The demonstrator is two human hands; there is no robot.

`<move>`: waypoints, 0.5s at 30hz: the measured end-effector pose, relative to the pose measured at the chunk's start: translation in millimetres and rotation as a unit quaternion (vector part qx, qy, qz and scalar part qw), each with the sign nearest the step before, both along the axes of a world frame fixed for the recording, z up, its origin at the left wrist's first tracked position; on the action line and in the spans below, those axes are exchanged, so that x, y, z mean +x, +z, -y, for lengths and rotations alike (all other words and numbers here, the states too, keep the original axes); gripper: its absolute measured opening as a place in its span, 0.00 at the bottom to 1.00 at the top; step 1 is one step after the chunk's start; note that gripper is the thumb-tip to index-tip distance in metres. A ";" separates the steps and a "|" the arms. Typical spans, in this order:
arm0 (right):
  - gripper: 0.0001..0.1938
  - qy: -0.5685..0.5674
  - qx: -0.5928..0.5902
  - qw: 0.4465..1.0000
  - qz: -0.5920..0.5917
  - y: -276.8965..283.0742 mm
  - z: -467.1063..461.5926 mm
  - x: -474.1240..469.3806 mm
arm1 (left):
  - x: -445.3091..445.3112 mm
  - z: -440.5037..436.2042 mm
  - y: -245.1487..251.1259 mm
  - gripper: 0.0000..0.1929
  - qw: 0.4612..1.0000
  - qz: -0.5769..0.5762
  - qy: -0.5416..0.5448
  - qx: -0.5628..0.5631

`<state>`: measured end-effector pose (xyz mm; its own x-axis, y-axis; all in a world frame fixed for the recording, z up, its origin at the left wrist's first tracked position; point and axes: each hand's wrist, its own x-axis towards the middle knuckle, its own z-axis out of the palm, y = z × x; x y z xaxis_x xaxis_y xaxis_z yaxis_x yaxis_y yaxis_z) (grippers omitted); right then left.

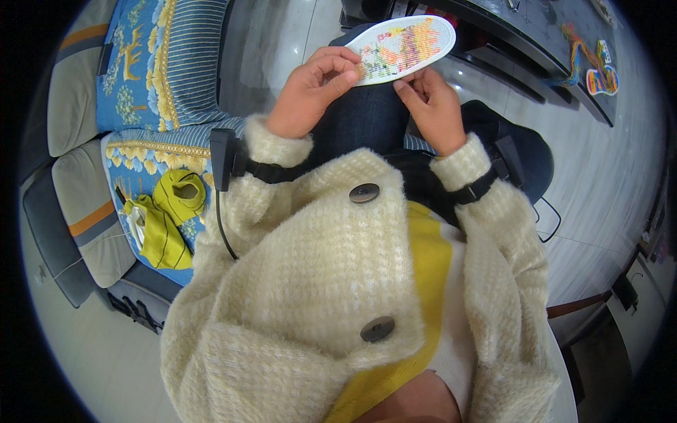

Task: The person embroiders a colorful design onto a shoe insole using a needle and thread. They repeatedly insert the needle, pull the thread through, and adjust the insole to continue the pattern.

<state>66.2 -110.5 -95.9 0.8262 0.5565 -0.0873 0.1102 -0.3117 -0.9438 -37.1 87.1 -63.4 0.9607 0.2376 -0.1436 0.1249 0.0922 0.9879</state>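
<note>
A white cross-stitched shoe insole [407,47] is held up over my knees, tilted, with orange, yellow, red and green stitches on its mesh face. My left hand [322,87] pinches its narrower end between thumb and fingers. At the lower edge, the thumb of my right hand [431,106] meets the rim, while the fingertips go partly out of sight behind it. Whether a needle or thread sits in the right fingers cannot be seen. Below the insole are dark blue jeans [365,119].
On the right, a dark-topped table [534,31] bears a bundle of coloured threads [574,53] and a colourful small item [603,81]. A sofa [79,90] with a patterned blue cover runs along the left; yellow-green fabric pieces [166,227] lie there. A cable [222,227] hangs from the left wrist device.
</note>
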 end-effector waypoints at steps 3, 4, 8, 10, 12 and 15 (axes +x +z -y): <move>0.10 0.004 -0.049 0.998 0.049 7.3 -0.7 -0.6 | 0.2 0.4 -2.1 0.07 1.000 0.000 0.006 -0.015; 0.10 0.006 -0.061 0.996 0.063 9.8 -1.1 -0.5 | 0.7 0.7 -2.7 0.07 1.000 0.002 0.008 -0.015; 0.10 0.019 -0.088 0.989 0.114 15.3 -6.2 -0.9 | 2.2 3.8 -1.5 0.08 0.998 0.008 0.041 -0.036; 0.10 0.030 -0.108 0.986 0.126 15.6 -8.8 -1.2 | 3.6 6.6 0.8 0.09 0.996 -0.013 0.064 -0.066; 0.10 0.040 -0.148 0.980 0.130 15.6 -9.8 -1.0 | 6.0 8.4 3.6 0.10 0.992 -0.026 0.081 -0.097; 0.10 0.033 -0.120 0.986 0.107 15.6 -10.2 -0.7 | 9.9 10.0 7.3 0.11 0.986 -0.037 0.096 -0.130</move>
